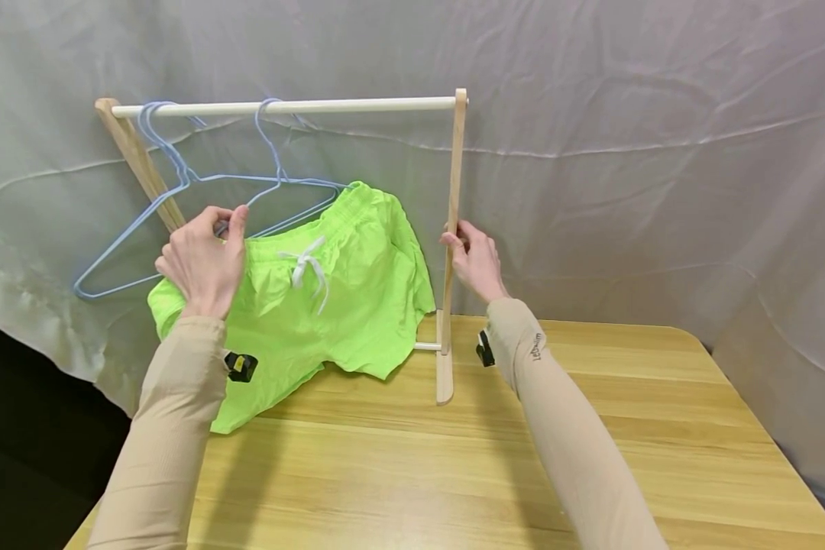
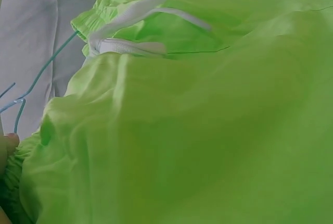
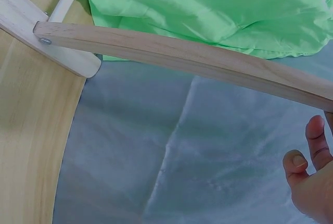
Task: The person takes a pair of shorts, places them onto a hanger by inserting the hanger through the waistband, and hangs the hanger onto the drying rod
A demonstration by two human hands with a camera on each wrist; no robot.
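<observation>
Bright green shorts [image 1: 330, 298] with a white drawstring [image 1: 307, 263] hang from a blue wire hanger [image 1: 270, 137] on the garment rack. In the head view my left hand [image 1: 206, 260] pinches the waistband at its left end, beside the hanger's wire. Only a fingertip [image 2: 11, 141] of it shows at the elastic in the left wrist view. With thumb and fingers, my right hand [image 1: 477, 258] holds the rack's right wooden post [image 1: 456, 176] about midway up. The right wrist view shows that post [image 3: 187, 57] next to part of the right hand [image 3: 315, 187].
Other blue hangers [image 1: 120, 241] hang at the left of the white rail [image 1: 357, 105]. The rack's foot [image 1: 444, 382] stands on a wooden table [image 1: 591, 397]. A grey cloth [image 1: 626, 191] hangs behind; a dark area [image 1: 34, 428] lies left of the table.
</observation>
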